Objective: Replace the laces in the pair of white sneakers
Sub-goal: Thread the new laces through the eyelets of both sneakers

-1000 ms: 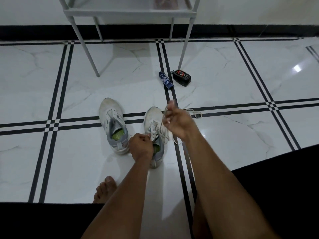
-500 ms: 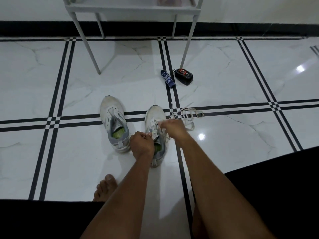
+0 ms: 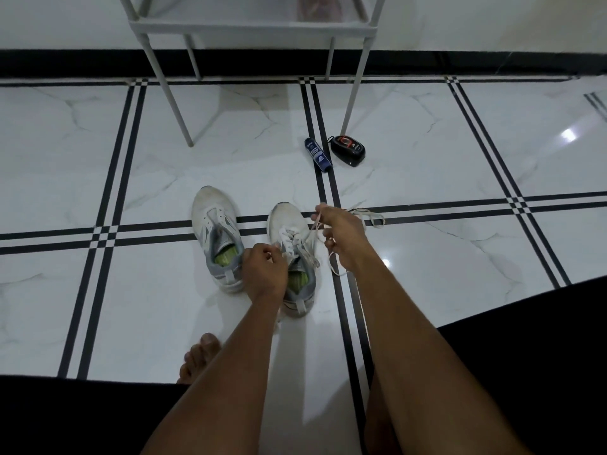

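Two white sneakers w/ grey heels & green insoles sit side by side on the shiny white marble floor [image 3: 427, 257] w/ black stripe lines. The left white sneaker [image 3: 215, 238] has no lace in it & its tongue is open. The right white sneaker [image 3: 290, 254] is laced part way w/ a flat white lace [image 3: 313, 236].

The left hand [image 3: 264, 270] is curled over the tongue area of the right sneaker & pinches the lace there. The right hand [image 3: 340, 238] is up a bit, to the right of that shoe near its toe end, fingers curled round the lace, which runs tight from the shoe to the hand. The rest of the lace loops on the floor by that hand & behind it.

A bare foot [image 3: 197, 359] rests on the floor near the bottom left. Farther back lie a small dark blue tube [image 3: 318, 155] & a black oval case w/ a red mark [image 3: 348, 149], close together. Behind them stands a white metal rack w/ thin legs [image 3: 249, 27], next to the wall.
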`<state>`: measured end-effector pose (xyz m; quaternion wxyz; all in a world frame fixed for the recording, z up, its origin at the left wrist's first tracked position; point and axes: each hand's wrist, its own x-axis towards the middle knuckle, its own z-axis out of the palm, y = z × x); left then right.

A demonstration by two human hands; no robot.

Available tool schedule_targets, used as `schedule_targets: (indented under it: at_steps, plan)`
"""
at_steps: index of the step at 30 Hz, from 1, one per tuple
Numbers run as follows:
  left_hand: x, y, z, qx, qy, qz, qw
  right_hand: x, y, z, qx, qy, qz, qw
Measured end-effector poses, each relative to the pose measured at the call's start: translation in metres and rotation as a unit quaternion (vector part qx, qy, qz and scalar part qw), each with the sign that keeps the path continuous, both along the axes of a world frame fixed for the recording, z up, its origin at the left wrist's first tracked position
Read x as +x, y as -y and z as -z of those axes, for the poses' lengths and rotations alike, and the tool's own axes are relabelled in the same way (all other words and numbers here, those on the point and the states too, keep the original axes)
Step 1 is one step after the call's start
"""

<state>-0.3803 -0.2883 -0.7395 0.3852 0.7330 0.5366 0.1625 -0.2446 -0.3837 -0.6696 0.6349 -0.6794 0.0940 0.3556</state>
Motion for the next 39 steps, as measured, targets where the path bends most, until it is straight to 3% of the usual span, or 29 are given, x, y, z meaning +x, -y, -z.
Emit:
schedule_targets:
  at_steps: [5, 8, 10, 13, 15, 17, 19, 21, 22, 24, 27, 29, 31, 34, 37, 39]
  plan:
    - [0.036, -0.025, -0.058, -0.101, 0.075, 0.032, 0.991, 0.014, -0.014, -0.058, 0.036, 0.095, -0.096, 0.990]
    - [0.052, -0.033, -0.094, -0.222, 0.143, 0.025, 0.964, 0.025, -0.013, -0.083, 0.096, 0.122, -0.122, 0.980]
    - [0.059, -0.038, -0.109, -0.354, 0.191, 0.044, 0.914, 0.034, -0.006, -0.095, 0.076, 0.143, -0.158, 0.974]
    - [0.065, -0.043, -0.118, -0.513, 0.260, 0.065, 0.816, 0.039, 0.007, -0.102, -0.051, 0.162, -0.243, 0.955]
    - [0.067, -0.041, -0.117, -0.535, 0.270, 0.061, 0.798, 0.039, 0.015, -0.096, -0.130, 0.143, -0.284, 0.939]
    - [0.067, -0.039, -0.110, -0.526, 0.280, 0.032, 0.802, 0.038, 0.019, -0.089, -0.185, 0.109, -0.321, 0.922]
    - [0.065, -0.040, -0.101, -0.503, 0.289, -0.005, 0.815, 0.038, 0.023, -0.080, -0.267, 0.112, -0.389, 0.875]
    - [0.064, -0.042, -0.097, -0.446, 0.246, 0.019, 0.860, 0.039, 0.023, -0.067, -0.338, 0.151, -0.429, 0.824]
    - [0.063, -0.043, -0.096, -0.398, 0.195, 0.069, 0.894, 0.039, 0.021, -0.058, -0.351, 0.171, -0.409, 0.825]
    - [0.062, -0.041, -0.098, -0.317, 0.089, 0.201, 0.922, 0.036, 0.016, -0.048, -0.307, 0.166, -0.291, 0.891]
    - [0.061, -0.033, -0.101, -0.302, 0.009, 0.339, 0.891, 0.031, 0.007, -0.048, -0.131, 0.042, -0.197, 0.971]
    - [0.059, -0.031, -0.098, -0.298, -0.021, 0.374, 0.878, 0.028, 0.007, -0.048, -0.031, -0.001, -0.179, 0.983]
    - [0.056, -0.031, -0.095, -0.301, -0.031, 0.375, 0.876, 0.026, 0.008, -0.042, 0.016, 0.013, -0.139, 0.990]
    - [0.052, -0.036, -0.088, -0.292, 0.011, 0.305, 0.907, 0.026, 0.005, -0.035, 0.059, 0.019, -0.056, 0.997]
    - [0.045, -0.052, -0.071, -0.171, -0.038, 0.255, 0.951, 0.028, 0.006, -0.030, 0.034, 0.034, -0.029, 0.998]
    - [0.039, -0.062, -0.061, -0.187, -0.104, 0.277, 0.937, 0.026, 0.007, -0.024, -0.036, 0.072, -0.057, 0.995]
